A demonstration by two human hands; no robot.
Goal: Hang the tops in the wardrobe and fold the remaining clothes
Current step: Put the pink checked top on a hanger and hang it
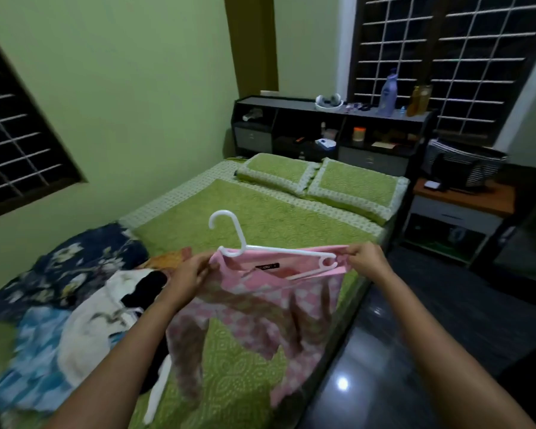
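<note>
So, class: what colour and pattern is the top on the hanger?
Pink and white checks on the top, seen from the head view.

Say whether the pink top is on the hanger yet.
Partly on: the white hanger sits in the pink top neckline, hook sticking out; both hands hold its shoulders.
</note>
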